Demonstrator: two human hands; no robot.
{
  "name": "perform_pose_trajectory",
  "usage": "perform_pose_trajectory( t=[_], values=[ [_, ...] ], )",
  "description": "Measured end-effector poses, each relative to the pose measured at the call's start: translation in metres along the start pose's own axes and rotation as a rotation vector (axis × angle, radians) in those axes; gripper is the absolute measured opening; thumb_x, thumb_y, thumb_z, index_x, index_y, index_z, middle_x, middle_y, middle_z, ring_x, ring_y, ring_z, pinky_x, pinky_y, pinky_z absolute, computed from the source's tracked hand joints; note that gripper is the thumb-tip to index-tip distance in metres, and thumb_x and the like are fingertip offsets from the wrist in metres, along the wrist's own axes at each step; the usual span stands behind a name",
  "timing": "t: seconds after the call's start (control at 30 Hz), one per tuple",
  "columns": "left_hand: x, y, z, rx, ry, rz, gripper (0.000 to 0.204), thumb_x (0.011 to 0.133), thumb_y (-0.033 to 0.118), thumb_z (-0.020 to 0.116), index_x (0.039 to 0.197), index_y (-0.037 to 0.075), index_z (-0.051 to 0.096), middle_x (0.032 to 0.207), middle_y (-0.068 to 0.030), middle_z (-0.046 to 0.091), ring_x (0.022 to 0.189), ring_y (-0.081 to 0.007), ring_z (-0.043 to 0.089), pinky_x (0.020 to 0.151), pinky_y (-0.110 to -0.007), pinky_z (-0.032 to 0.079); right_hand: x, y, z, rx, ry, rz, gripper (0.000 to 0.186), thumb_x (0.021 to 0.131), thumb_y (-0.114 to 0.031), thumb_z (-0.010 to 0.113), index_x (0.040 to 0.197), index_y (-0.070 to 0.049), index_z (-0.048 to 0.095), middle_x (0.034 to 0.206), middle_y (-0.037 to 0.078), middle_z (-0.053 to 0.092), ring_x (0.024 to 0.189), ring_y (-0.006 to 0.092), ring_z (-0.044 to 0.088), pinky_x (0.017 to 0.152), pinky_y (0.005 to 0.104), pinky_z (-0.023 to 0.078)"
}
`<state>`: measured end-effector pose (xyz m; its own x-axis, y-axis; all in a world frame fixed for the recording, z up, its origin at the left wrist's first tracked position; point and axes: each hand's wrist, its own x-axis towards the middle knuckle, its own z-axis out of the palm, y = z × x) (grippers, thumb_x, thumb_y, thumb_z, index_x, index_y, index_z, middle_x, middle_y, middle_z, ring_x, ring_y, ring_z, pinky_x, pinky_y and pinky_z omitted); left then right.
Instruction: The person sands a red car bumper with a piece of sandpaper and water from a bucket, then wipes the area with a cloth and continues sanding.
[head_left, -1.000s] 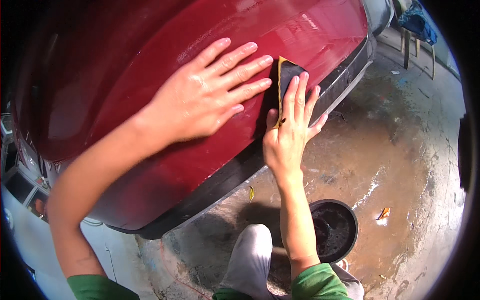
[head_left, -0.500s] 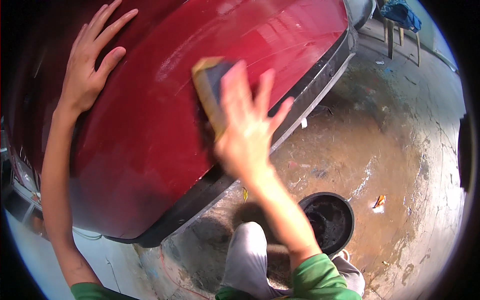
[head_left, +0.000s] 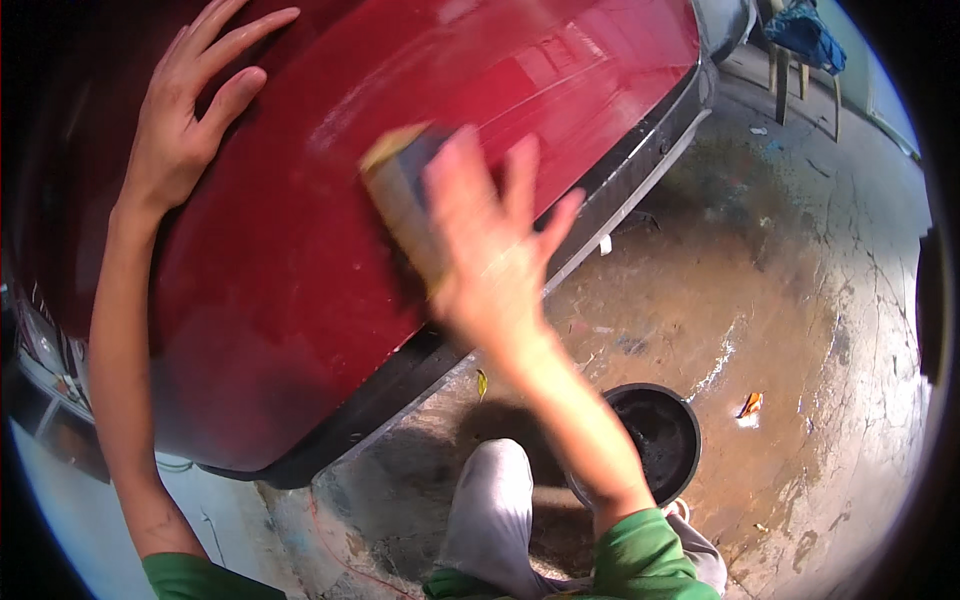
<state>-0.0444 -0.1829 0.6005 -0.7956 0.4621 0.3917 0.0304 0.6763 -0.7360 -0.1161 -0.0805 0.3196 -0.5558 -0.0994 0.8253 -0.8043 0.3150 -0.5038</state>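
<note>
My left hand (head_left: 185,130) rests on the upper-left part of a glossy red vehicle panel (head_left: 260,320), fingers stretched out and apart, holding nothing. My right hand (head_left: 485,260), blurred by motion, presses a yellow-edged, dark-faced pad (head_left: 395,180) flat against the middle of the panel; its thumb side grips the pad while the other fingers spread over it. Dark trim (head_left: 370,400) runs along the panel's lower right edge.
A black round tub (head_left: 685,450) stands on the wet, stained concrete floor (head_left: 820,300), partly behind my right forearm. A plastic chair (head_left: 781,95) with blue cloth (head_left: 805,35) stands at upper right. My grey-trousered leg (head_left: 490,500) is below.
Since one second ago my left hand has moved up and left. My right hand and the pad have swept leftward across the panel, only slightly further in the last half second.
</note>
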Motion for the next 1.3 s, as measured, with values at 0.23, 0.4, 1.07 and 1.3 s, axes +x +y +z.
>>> perform_pose_trajectory(
  t=[0.23,0.4,1.07,1.3],
  values=[
    [0.006,-0.006,0.000,-0.011,-0.033,-0.072,0.062,0.097,0.063,0.054,0.136,0.016,0.066,0.161,-0.0177,0.040,0.151,-0.0399,0.030,0.122,-0.055,0.023,0.071,0.114,-0.013,-0.191,0.283,0.149,0.067,0.096,-0.023,0.052,0.157,-0.002,0.035,0.167,0.019,0.026,0.152,0.0536,0.020,0.107,0.0860,0.012],
    [-0.005,0.001,0.001,-0.037,-0.022,-0.080,0.061,0.097,0.062,0.055,0.136,0.017,0.067,0.160,-0.0183,0.041,0.150,-0.0403,0.032,0.122,-0.054,0.024,-0.022,-0.048,0.011,0.059,-0.015,0.035,0.085,0.078,-0.013,0.065,0.158,-0.009,0.038,0.168,0.013,0.030,0.157,0.0432,0.015,0.115,0.0731,-0.011],
    [0.008,0.003,0.018,-0.284,-0.009,-0.036,0.050,0.100,0.051,0.060,0.134,0.016,0.068,0.151,-0.0174,0.053,0.148,-0.0370,0.037,0.122,-0.051,0.027,0.034,0.058,0.009,-0.043,0.288,0.085,0.066,0.094,-0.012,0.055,0.158,-0.019,0.041,0.166,0.011,0.035,0.155,0.0478,0.019,0.116,0.0721,-0.009],
    [0.010,0.010,0.012,-0.244,-0.039,-0.036,0.048,0.100,0.048,0.059,0.134,0.016,0.067,0.152,-0.0160,0.053,0.150,-0.0365,0.035,0.123,-0.051,0.026,-0.007,0.042,0.017,-0.048,0.233,0.254,0.072,0.094,-0.018,0.055,0.160,-0.005,0.031,0.170,0.015,0.025,0.156,0.0493,0.012,0.113,0.0775,-0.009]
  ],
)
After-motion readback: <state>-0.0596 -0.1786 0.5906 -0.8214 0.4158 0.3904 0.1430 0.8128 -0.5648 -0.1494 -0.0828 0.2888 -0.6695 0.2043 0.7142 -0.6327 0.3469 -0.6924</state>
